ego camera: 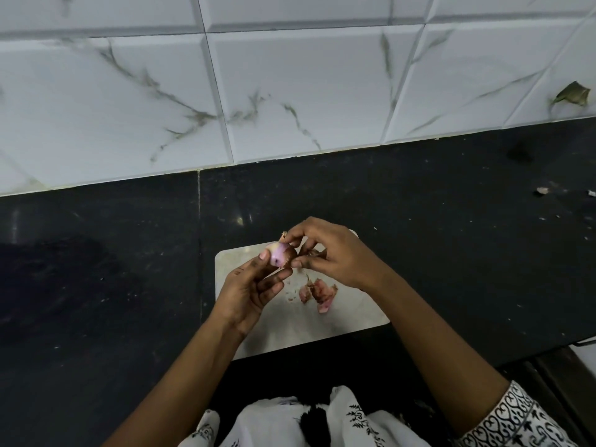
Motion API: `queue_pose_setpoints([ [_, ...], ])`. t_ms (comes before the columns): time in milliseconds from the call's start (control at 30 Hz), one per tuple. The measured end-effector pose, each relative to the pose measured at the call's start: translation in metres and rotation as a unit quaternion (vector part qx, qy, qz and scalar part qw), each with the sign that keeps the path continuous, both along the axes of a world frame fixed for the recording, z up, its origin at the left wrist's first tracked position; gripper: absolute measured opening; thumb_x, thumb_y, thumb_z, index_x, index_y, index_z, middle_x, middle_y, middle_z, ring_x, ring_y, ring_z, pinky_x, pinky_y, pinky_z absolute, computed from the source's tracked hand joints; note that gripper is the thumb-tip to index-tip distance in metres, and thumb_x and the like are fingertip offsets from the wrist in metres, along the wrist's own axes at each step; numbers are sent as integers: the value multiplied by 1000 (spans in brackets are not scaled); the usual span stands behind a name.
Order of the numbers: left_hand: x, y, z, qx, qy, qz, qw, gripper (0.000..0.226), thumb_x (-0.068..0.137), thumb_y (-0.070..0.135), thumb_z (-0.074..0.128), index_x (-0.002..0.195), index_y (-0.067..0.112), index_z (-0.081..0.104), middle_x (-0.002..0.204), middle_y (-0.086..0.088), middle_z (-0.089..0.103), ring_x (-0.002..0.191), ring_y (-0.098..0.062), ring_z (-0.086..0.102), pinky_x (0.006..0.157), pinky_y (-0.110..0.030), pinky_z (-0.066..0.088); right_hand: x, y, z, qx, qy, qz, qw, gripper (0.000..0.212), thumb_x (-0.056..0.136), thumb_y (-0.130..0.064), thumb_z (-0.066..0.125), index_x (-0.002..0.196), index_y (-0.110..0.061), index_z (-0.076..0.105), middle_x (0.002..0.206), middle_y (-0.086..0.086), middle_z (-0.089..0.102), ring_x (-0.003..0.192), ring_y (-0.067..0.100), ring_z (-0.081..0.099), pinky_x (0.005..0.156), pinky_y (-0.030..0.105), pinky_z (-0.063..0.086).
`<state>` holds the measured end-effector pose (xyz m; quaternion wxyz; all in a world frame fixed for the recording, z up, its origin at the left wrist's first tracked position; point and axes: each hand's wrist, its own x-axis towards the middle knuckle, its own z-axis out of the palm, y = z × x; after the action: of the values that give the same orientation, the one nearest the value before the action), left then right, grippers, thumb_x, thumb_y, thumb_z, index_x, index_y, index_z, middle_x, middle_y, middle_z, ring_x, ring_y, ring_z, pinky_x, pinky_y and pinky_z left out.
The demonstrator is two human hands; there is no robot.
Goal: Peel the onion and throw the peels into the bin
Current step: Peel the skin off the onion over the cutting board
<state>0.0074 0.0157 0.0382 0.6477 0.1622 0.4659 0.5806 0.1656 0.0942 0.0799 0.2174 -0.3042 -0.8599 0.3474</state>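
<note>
A small pink-purple onion point(278, 254) with some brown skin on its right side is held above a pale cutting board point(322, 330). My left hand point(251, 288) grips the onion from below and the left with thumb and fingers. From the right, my right hand point(332, 256) pinches the brown skin at the onion's side. A little heap of pink onion peels point(317, 293) lies on the board under my right hand. No bin is in view.
The board lies on a black stone counter point(96, 285) that meets a white marbled tile wall point(290, 91) at the back. Small scraps point(543, 191) are scattered on the counter at the far right. A dry leaf-like piece point(572, 93) sticks on the wall there.
</note>
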Motion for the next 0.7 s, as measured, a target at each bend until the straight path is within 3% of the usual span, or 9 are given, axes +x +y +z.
queue_pose_setpoints([
  [133, -1, 1, 1, -8, 31, -5, 999, 26, 83, 28, 56, 99, 10, 67, 81, -4, 76, 74, -13, 73, 55, -18, 55, -1, 1, 0, 47, -17, -4, 999, 16, 81, -16, 69, 96, -16, 65, 96, -17, 56, 81, 3, 58, 70, 9, 47],
  [267, -1, 0, 0, -13, 44, -9, 999, 22, 87, 26, 55, 99, 11, 67, 82, -1, 76, 75, -12, 73, 57, -18, 56, -1, 3, -1, 90, -45, -3, 995, 10, 82, -17, 68, 91, -16, 66, 95, -6, 64, 83, 2, 56, 71, 19, 49],
  [433, -4, 1, 3, -10, 65, -3, 998, 36, 74, 29, 63, 106, 14, 65, 86, -2, 76, 78, -15, 73, 58, -18, 56, -1, 1, -4, 95, -49, 2, 994, 8, 84, -15, 65, 91, -14, 63, 93, -2, 61, 83, 10, 58, 71, 30, 51],
  [567, -6, 2, 2, -18, 56, -12, 998, 19, 86, 22, 58, 101, 13, 65, 81, 0, 76, 74, -12, 73, 57, -17, 55, 0, -2, -9, 91, -38, 0, 995, 7, 85, -14, 63, 92, -14, 62, 94, -2, 59, 82, 10, 57, 71, 31, 51],
  [700, -3, 3, 0, -38, 21, -9, 999, 20, 90, 27, 54, 94, 11, 66, 75, -2, 75, 68, -9, 72, 55, -15, 54, 3, -5, -15, 77, -28, -1, 997, 6, 85, -15, 63, 91, -13, 62, 91, -3, 58, 79, 9, 57, 70, 31, 51],
])
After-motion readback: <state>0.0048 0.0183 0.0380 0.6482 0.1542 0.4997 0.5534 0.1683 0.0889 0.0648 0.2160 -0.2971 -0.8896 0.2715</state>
